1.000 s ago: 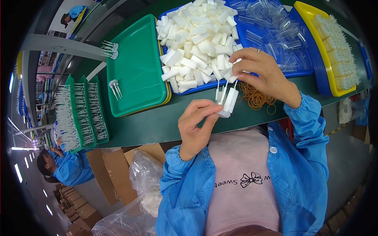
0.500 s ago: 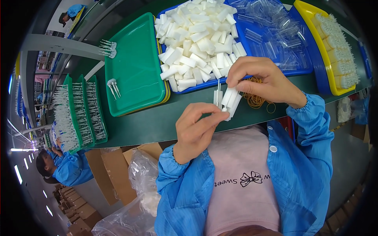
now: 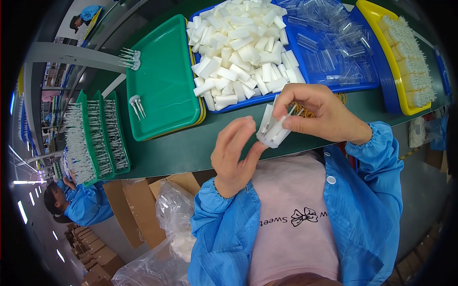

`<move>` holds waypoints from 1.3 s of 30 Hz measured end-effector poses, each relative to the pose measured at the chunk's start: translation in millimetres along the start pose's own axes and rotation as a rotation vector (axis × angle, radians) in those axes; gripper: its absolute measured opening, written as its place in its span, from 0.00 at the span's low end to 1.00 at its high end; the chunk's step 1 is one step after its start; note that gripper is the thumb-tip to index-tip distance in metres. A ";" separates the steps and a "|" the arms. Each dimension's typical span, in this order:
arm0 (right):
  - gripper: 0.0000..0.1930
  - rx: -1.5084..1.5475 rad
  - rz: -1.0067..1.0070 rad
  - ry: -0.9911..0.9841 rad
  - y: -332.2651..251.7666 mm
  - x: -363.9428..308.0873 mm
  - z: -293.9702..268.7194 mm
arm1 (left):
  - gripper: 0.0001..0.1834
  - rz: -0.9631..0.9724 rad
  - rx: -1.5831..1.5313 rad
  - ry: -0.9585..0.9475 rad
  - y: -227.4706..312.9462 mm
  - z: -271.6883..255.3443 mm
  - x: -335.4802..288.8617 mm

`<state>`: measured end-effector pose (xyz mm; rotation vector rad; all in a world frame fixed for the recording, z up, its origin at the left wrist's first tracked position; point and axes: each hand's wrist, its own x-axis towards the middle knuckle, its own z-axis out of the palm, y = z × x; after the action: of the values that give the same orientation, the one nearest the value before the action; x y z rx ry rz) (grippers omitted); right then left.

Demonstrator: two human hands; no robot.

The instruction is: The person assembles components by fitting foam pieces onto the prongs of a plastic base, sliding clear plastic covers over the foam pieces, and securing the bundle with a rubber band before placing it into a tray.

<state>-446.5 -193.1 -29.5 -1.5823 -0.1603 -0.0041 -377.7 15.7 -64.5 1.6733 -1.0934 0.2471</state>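
My right hand (image 3: 318, 114) pinches a small bundle of white foam pieces (image 3: 274, 132) with thin rods among them, tilted above the front of the green bench. My left hand (image 3: 234, 155) is beside the bundle, fingers raised and apart; its thumb tip is at the bundle's lower end, and whether it presses there I cannot tell. Partly hidden behind my right hand lies a heap of tan rubber bands (image 3: 303, 111). Just beyond the hands, loose white foam blocks (image 3: 241, 52) are piled in a blue tray (image 3: 220, 110).
Clear plastic tubes (image 3: 329, 52) fill another blue tray at the right, next to a yellow tray (image 3: 387, 45) of white bristly pieces. Leftward are a green tray (image 3: 164, 81) bearing small white-headed pieces (image 3: 137, 106) and green racks (image 3: 102, 138). An open carton (image 3: 136, 205) stands below the bench.
My left fingers have opened and lifted off the bundle. My right hand has shifted down, and the foam pieces now sit closer together, turned to show their lower ends.
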 end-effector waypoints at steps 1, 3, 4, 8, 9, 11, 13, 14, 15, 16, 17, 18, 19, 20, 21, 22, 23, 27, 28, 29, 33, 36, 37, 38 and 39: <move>0.07 -0.005 -0.006 0.007 -0.9 -0.8 1.2 | 0.22 -0.048 0.008 -0.027 -1.5 -1.3 -2.4; 0.09 -0.054 -0.036 0.035 1.4 -0.5 4.4 | 0.20 -0.095 0.016 -0.054 -2.6 -2.4 -5.7; 0.10 -0.103 -0.065 0.062 2.2 -0.3 5.4 | 0.18 -0.101 -0.021 -0.066 -2.6 -2.7 -6.8; 0.13 -0.078 -0.027 0.011 10.8 15.4 -13.6 | 0.12 -0.197 -0.085 -0.033 -3.6 -1.3 -5.3; 0.13 -0.105 -0.036 0.104 19.8 23.3 -21.1 | 0.12 -0.196 -0.084 -0.031 -5.4 -1.0 -4.8; 0.14 -0.134 -0.047 0.198 38.2 38.8 -38.6 | 0.12 -0.183 -0.075 -0.024 -9.1 0.2 -4.4; 0.14 -0.794 -0.245 0.379 58.6 50.6 -55.7 | 0.12 -0.177 -0.080 -0.026 -11.1 2.4 -4.0; 0.14 -0.794 -0.246 0.381 69.8 53.4 -59.1 | 0.12 -0.173 -0.082 -0.026 -10.8 3.1 -4.2; 0.13 -0.960 -0.267 0.384 78.3 57.9 -59.7 | 0.12 -0.172 -0.080 -0.026 -10.8 2.8 -4.3; 0.12 -1.127 -0.286 0.387 83.5 59.3 -60.7 | 0.12 -0.177 -0.078 -0.024 -10.4 2.5 -4.7; 0.12 -1.127 -0.287 0.389 85.7 57.4 -62.1 | 0.12 -0.180 -0.076 -0.022 -10.1 2.4 -4.8; 0.11 -1.125 -0.309 0.406 83.4 56.6 -60.2 | 0.12 -0.182 -0.073 -0.020 -10.9 1.5 -5.5; 0.11 -1.124 -0.330 0.424 80.4 55.1 -58.9 | 0.12 -0.183 -0.076 -0.019 -12.1 0.9 -6.2; 0.11 -1.123 -0.330 0.423 75.7 53.1 -58.8 | 0.12 -0.183 -0.079 -0.020 -13.2 0.6 -6.3; 0.10 -1.034 -0.273 0.398 69.3 50.0 -58.6 | 0.12 -0.185 -0.079 -0.020 -13.5 -0.2 -6.3; 0.10 -0.944 -0.215 0.374 63.4 46.8 -58.7 | 0.12 -0.189 -0.081 -0.026 -13.7 -0.9 -6.0; 0.10 -0.944 -0.212 0.374 58.0 43.6 -59.3 | 0.12 -0.192 -0.084 -0.032 -13.8 -1.1 -5.7; 0.09 -0.368 -0.011 0.225 45.8 29.3 -56.8 | 0.13 -0.174 -0.098 -0.038 -10.6 0.2 -3.5; 0.08 -0.072 0.033 0.198 44.6 26.7 -54.5 | 0.13 -0.164 -0.103 -0.045 -9.8 0.3 -3.4; 0.08 -0.071 0.032 0.197 40.3 24.3 -51.0 | 0.14 -0.155 -0.108 -0.052 -8.9 0.3 -3.6; 0.06 0.068 0.134 0.150 10.3 17.5 -45.1 | 0.15 -0.133 -0.101 -0.060 -7.3 -1.8 -6.3; 0.06 0.093 0.177 0.121 11.3 17.8 -45.2 | 0.17 -0.036 -0.079 -0.074 -5.5 -3.7 -6.2; 0.07 0.109 0.143 0.114 14.1 18.4 -44.3 | 0.17 0.012 -0.049 -0.091 -4.4 -4.1 -6.4; 0.07 0.108 0.142 0.117 16.0 18.8 -42.0 | 0.16 0.060 -0.020 -0.108 -3.6 -4.3 -6.3; 0.07 0.117 0.143 0.124 17.9 19.7 -38.8 | 0.16 0.060 -0.021 -0.109 -3.4 -4.1 -5.9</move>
<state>-421.3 -229.9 -44.5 -1.4693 0.0496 0.0183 -377.0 22.4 -68.8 1.6523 -1.2252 0.1842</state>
